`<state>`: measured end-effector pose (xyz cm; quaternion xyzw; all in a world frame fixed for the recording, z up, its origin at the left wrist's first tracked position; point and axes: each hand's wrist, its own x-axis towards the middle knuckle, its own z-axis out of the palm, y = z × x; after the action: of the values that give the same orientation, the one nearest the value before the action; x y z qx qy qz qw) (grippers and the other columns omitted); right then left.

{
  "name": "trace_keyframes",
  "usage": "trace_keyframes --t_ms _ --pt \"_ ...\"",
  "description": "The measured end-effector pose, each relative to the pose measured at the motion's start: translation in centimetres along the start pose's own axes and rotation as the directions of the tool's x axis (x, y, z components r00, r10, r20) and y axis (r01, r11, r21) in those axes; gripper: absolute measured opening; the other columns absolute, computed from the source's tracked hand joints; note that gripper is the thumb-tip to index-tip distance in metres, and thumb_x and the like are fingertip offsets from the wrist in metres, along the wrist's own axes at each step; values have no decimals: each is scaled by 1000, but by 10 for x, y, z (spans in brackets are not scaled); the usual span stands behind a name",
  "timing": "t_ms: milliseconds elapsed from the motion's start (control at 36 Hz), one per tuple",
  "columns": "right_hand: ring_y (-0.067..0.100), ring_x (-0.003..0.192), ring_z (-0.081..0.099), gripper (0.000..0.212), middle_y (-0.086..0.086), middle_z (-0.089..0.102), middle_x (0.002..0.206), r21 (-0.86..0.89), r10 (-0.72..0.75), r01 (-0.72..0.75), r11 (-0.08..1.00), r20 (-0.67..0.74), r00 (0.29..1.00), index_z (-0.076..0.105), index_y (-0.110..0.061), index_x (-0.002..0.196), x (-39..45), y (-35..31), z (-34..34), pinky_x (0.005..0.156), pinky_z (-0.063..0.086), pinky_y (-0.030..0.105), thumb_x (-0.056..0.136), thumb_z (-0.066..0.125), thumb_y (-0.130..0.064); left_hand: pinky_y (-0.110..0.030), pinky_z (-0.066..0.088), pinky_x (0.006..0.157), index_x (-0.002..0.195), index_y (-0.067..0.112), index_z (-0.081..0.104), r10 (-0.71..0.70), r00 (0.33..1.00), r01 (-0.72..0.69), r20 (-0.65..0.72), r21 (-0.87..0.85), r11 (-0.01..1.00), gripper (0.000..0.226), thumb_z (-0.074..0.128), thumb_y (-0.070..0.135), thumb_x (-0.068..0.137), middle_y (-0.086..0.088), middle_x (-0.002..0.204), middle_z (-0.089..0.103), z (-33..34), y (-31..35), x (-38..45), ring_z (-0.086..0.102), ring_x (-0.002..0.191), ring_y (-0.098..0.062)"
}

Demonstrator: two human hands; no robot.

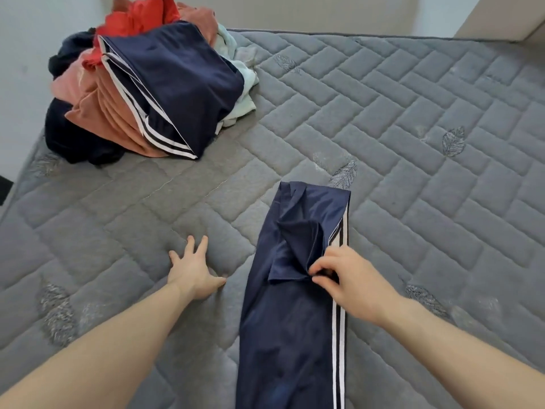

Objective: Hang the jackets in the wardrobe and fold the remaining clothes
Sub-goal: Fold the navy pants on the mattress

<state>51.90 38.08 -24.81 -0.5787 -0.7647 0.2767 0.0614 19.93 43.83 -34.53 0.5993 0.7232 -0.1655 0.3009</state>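
A pair of navy track trousers [290, 335] with white side stripes lies lengthwise on the grey mattress [413, 172], running from the near edge toward the middle. My right hand [351, 283] pinches a crumpled fold of the navy fabric near the trousers' middle. My left hand [193, 271] rests flat on the mattress to the left of the trousers, fingers spread, holding nothing. At the far left a folded navy garment [177, 84] with white stripes lies on top of a pile of clothes [97, 107].
The pile holds orange, red, dark and pale green garments. A wall runs along the mattress's left and far sides. A pale board or door edge [501, 16] shows at the top right.
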Motion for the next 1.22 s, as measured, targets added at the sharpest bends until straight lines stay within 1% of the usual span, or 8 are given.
trace_keyframes --t_ms 194,361,528,611,778,917,1083,1222 --pt "5 84 54 46 -15 57 86 204 175 -195 959 113 978 42 -47 119 -66 -13 42 75 45 20 85 73 -43 -32 40 110 144 29 47 363 913 -406 -185 -345 846 76 73 47 75 9 140 46 11 31 -54 46 130 -14" --pt "5 69 63 43 -18 67 85 355 311 -310 882 56 949 35 -51 116 -91 -21 59 64 43 16 89 68 -45 -27 40 95 151 27 38 175 983 -79 51 -746 661 95 74 69 73 4 144 50 25 101 -80 52 119 -11" --pt "-1 65 62 37 -15 70 77 551 521 -421 720 -28 853 44 -44 107 -95 -19 72 65 43 11 90 68 -20 -28 44 92 138 14 48 23 972 122 235 -584 802 73 73 55 82 -4 134 56 47 118 -85 57 120 -24" --pt "2 68 59 36 -13 71 76 582 570 -459 671 -8 822 47 -40 104 -94 -18 77 66 41 9 87 69 -17 -25 47 92 113 20 64 17 985 78 171 -535 841 24 64 31 92 1 115 65 53 113 -85 62 105 -20" --pt "5 59 54 25 -13 69 79 414 462 -496 763 186 867 53 -39 93 -109 -13 86 61 44 15 84 66 -19 -32 52 73 85 29 61 67 994 -98 -81 -473 876 12 55 38 88 12 85 69 58 75 -108 65 82 -13" --pt "-5 59 55 15 -10 73 85 245 454 -607 756 471 756 61 -33 88 -118 -1 94 59 42 10 79 65 -22 -31 53 76 78 28 55 210 972 -195 109 -133 972 21 60 47 86 12 86 67 64 42 -105 65 86 -16" --pt "9 78 65 12 -11 68 77 287 619 -629 722 137 773 64 -28 85 -76 12 62 67 44 17 78 73 -28 -31 52 76 82 29 55 143 987 -160 -76 -325 932 35 71 55 64 15 84 64 21 65 -70 65 84 -14" --pt "22 124 55 76 4 55 139 508 724 -633 584 27 689 43 -15 142 -13 33 34 99 40 29 80 82 -34 -40 48 102 126 21 49 133 982 -182 -136 -465 866 75 81 53 65 -1 130 50 -8 108 -33 55 120 -22"
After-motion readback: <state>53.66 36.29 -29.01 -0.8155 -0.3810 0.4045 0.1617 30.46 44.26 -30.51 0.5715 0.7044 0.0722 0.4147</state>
